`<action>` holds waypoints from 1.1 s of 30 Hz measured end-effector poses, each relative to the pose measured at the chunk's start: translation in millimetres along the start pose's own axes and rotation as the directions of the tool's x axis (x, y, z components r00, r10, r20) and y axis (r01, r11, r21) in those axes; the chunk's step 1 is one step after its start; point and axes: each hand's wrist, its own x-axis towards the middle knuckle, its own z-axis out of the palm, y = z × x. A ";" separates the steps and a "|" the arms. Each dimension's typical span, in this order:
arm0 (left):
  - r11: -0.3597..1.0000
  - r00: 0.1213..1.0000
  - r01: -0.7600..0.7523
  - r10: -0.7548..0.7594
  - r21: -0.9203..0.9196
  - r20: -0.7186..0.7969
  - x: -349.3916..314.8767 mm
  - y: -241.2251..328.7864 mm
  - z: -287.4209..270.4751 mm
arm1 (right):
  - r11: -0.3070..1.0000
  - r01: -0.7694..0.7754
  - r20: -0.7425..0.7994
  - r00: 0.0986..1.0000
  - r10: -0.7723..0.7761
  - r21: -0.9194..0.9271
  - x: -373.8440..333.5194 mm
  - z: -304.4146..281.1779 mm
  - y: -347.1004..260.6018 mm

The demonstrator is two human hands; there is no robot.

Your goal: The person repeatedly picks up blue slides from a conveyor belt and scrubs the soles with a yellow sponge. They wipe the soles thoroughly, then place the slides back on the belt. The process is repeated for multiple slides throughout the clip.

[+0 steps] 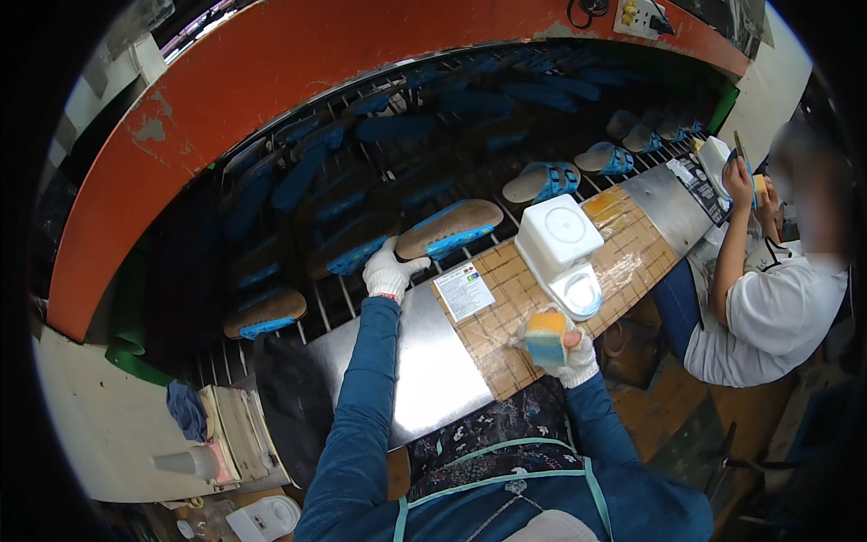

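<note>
Apron [492, 425] is nearest. Right hand [576, 361] clamps sponge [545, 341], probably soft; left hand [390, 275], thumb apart, touches sandal [456, 222], seemingly best gripped by edges.

Sponge [545, 338] in right hand [576, 358], sandals [450, 228] beyond

Free metal ledge [435, 366], white container [553, 237] rightward

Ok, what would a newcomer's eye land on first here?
The orange arch across the top would likely draw the eye first. Below it, blue-strapped sandals lie in rows, the left hand beside one. A white container stands on the counter, the right hand near it holding a yellow-blue sponge.
</note>
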 end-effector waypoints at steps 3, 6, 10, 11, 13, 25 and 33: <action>0.999 1.000 -0.021 0.022 -0.035 0.018 1.6 -2.7 -0.7 | 1.000 0.006 0.011 1.000 -0.006 0.024 0.4 1.5 -0.1; 0.999 0.998 -0.041 0.041 -0.007 0.051 0.6 -6.4 -2.4 | 1.000 -0.004 -0.002 1.000 0.004 -0.011 -1.0 4.2 -1.4; 0.975 0.988 -0.136 0.146 -0.173 0.042 -2.0 -12.1 -2.8 | 0.996 -0.015 -0.006 1.000 0.015 -0.093 -1.3 10.0 -2.2; 0.965 0.984 -0.159 0.172 -0.208 0.042 -2.0 -13.6 -2.2 | 0.993 -0.005 -0.038 0.999 0.001 -0.118 -0.9 11.4 -1.8; 0.941 0.972 -0.210 0.230 -0.267 0.043 -0.3 -16.0 -1.5 | 0.990 0.018 -0.091 0.995 -0.031 -0.142 -0.6 14.3 -1.4; 0.994 0.977 -0.024 0.002 0.104 0.212 -67.5 61.1 -85.0 | 0.998 0.067 0.004 0.998 -0.067 -0.006 5.2 12.5 7.5; 0.460 0.713 0.151 0.562 -0.875 0.418 -139.4 22.0 -29.3 | 0.992 0.124 0.083 0.988 -0.127 0.037 2.5 8.6 10.7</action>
